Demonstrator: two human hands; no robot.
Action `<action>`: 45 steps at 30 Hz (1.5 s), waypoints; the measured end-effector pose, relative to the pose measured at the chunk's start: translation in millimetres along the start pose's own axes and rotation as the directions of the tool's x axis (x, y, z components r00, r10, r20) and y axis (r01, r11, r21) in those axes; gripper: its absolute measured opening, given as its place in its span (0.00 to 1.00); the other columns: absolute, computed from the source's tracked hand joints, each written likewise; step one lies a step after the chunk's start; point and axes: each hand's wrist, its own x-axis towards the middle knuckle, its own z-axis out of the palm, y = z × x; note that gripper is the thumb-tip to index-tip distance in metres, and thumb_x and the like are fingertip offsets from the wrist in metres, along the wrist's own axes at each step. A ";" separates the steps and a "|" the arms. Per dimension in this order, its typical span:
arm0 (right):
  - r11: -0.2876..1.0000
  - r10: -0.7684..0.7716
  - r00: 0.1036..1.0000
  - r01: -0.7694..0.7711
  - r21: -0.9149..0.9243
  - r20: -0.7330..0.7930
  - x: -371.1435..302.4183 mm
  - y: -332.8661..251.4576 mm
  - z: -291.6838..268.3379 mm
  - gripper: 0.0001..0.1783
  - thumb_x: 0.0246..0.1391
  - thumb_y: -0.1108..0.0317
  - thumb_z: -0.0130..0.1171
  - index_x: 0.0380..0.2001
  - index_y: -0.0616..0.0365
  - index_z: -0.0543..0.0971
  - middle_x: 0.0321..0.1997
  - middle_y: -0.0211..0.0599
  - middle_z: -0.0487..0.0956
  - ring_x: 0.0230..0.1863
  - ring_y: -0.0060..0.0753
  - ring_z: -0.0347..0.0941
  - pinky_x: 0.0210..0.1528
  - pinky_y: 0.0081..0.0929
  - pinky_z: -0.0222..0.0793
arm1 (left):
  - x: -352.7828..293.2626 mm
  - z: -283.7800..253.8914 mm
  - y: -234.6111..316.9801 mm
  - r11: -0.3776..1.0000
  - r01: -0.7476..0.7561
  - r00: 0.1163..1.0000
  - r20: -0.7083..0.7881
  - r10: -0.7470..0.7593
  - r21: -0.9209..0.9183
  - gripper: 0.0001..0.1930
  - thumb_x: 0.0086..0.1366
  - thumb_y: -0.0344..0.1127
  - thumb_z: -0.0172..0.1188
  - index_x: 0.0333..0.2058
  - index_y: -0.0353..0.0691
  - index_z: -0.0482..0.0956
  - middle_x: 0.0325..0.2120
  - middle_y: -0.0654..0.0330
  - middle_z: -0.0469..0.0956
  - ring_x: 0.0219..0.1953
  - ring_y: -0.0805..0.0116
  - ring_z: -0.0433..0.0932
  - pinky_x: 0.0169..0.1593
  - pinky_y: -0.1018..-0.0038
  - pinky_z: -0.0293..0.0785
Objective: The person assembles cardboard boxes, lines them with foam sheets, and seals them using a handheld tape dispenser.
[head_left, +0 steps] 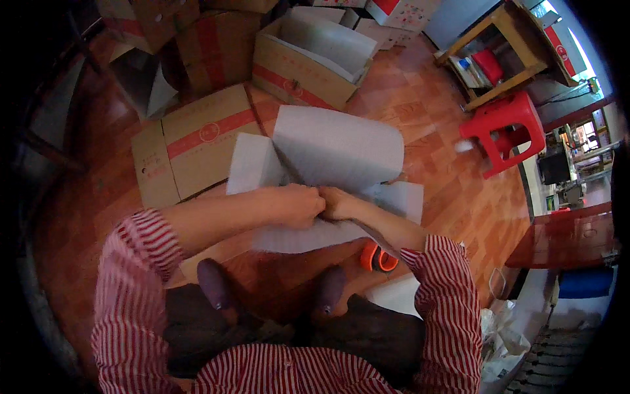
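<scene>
Both hands meet over a white foam sheet with raised flaps, which lies in front of my feet. My left hand is closed, knuckles up, over the middle of the sheet. Against it sits my right hand, its fingers also curled closed. What the fingers hold, if anything, is hidden between the hands. A near part of the white sheet spreads below my wrists. Beside my right forearm, an orange ring-shaped thing, perhaps a tape dispenser, is on the floor.
A flattened cardboard box lies to the left on the wood-patterned floor. An open carton with white lining stands beyond, near stacked cartons. At the right are a red plastic stool and a wooden table.
</scene>
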 end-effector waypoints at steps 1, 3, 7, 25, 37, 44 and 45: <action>0.999 -0.041 0.998 0.042 0.020 -0.044 3.2 10.2 4.6 0.29 0.46 0.66 0.51 0.54 0.58 0.66 0.46 0.57 0.73 0.49 0.54 0.69 0.50 0.42 0.64 | 19.2 0.3 1.5 0.993 0.114 0.985 0.123 -0.116 0.026 0.20 0.51 0.33 0.53 0.45 0.37 0.75 0.41 0.49 0.75 0.44 0.53 0.74 0.47 0.61 0.69; 0.996 -0.026 0.994 0.035 0.085 -0.109 17.6 45.9 24.8 0.26 0.46 0.63 0.53 0.51 0.60 0.70 0.43 0.56 0.75 0.47 0.52 0.70 0.50 0.40 0.64 | 54.0 17.0 -18.8 0.970 0.216 0.937 0.256 -0.238 0.111 0.20 0.52 0.37 0.54 0.44 0.38 0.75 0.43 0.50 0.75 0.45 0.55 0.74 0.48 0.62 0.68; 0.986 0.157 0.970 -0.141 -0.094 0.188 27.5 15.0 0.5 0.23 0.47 0.63 0.53 0.47 0.62 0.73 0.45 0.55 0.75 0.48 0.45 0.70 0.51 0.38 0.63 | 69.9 34.5 -69.6 0.938 0.310 0.828 0.441 -0.346 0.154 0.23 0.54 0.46 0.55 0.47 0.43 0.75 0.46 0.58 0.75 0.49 0.62 0.73 0.50 0.65 0.67; 0.896 0.221 0.917 -0.326 -0.303 -0.332 -173.0 -4.1 21.1 0.32 0.39 0.59 0.64 0.50 0.56 0.68 0.48 0.46 0.74 0.41 0.48 0.74 0.41 0.41 0.71 | 125.0 45.0 -69.9 0.948 0.228 0.925 0.354 -0.139 -0.223 0.32 0.51 0.59 0.55 0.51 0.47 0.71 0.53 0.60 0.68 0.53 0.61 0.67 0.54 0.65 0.63; 0.996 0.080 0.913 -0.062 0.057 -0.400 -153.5 10.8 -8.2 0.18 0.47 0.61 0.58 0.40 0.59 0.77 0.39 0.47 0.78 0.40 0.49 0.73 0.43 0.40 0.68 | 108.6 34.6 -24.0 0.745 0.366 0.822 0.569 0.023 -0.558 0.38 0.57 0.68 0.41 0.62 0.55 0.55 0.62 0.55 0.52 0.62 0.55 0.54 0.62 0.56 0.49; 0.979 0.037 0.997 -0.022 0.202 -0.069 -128.3 21.1 -3.6 0.16 0.51 0.64 0.55 0.40 0.64 0.77 0.38 0.46 0.78 0.38 0.42 0.76 0.42 0.29 0.70 | 137.9 77.5 -87.7 0.636 0.271 0.938 0.348 -0.004 -0.723 0.34 0.61 0.59 0.40 0.61 0.48 0.55 0.62 0.55 0.52 0.64 0.58 0.51 0.64 0.61 0.46; 0.976 0.023 0.997 -0.008 0.216 -0.068 -128.5 22.8 -3.7 0.15 0.51 0.64 0.55 0.39 0.64 0.77 0.37 0.46 0.78 0.36 0.42 0.76 0.40 0.30 0.70 | 142.1 79.3 -92.2 0.635 0.219 0.960 0.280 -0.005 -0.741 0.33 0.61 0.57 0.40 0.61 0.47 0.55 0.62 0.55 0.53 0.64 0.58 0.51 0.64 0.61 0.47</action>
